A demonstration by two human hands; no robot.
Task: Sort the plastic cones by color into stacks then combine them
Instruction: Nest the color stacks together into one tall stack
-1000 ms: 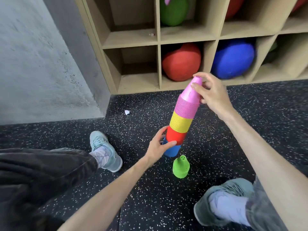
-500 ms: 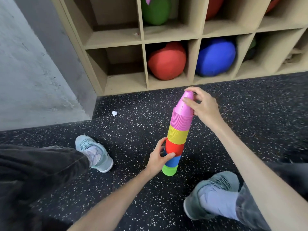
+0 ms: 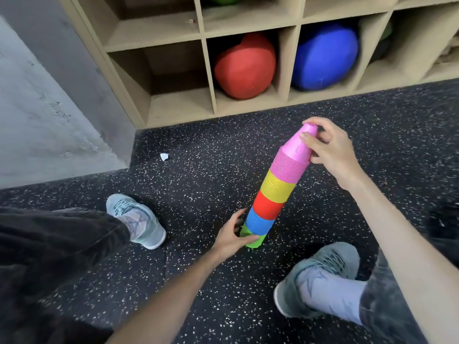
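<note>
One tall stack of plastic cones (image 3: 275,192) stands on the speckled black floor, leaning to the right. From the bottom it runs green (image 3: 252,238), blue, red, yellow, then pink at the top (image 3: 294,155). My left hand (image 3: 232,235) grips the green base, thumb across its front. My right hand (image 3: 327,150) pinches the pink tip between thumb and fingers.
A wooden cubby shelf (image 3: 211,78) stands behind the stack, holding a red bag (image 3: 244,68) and a blue bag (image 3: 325,58). My two shoes (image 3: 139,219) (image 3: 320,276) flank the stack. A grey concrete wall (image 3: 49,108) is at left; a white scrap (image 3: 164,156) lies on the floor.
The stack came down over the loose green cone, which now forms its base. My left hand slid down from the blue and red bands to the green one.
</note>
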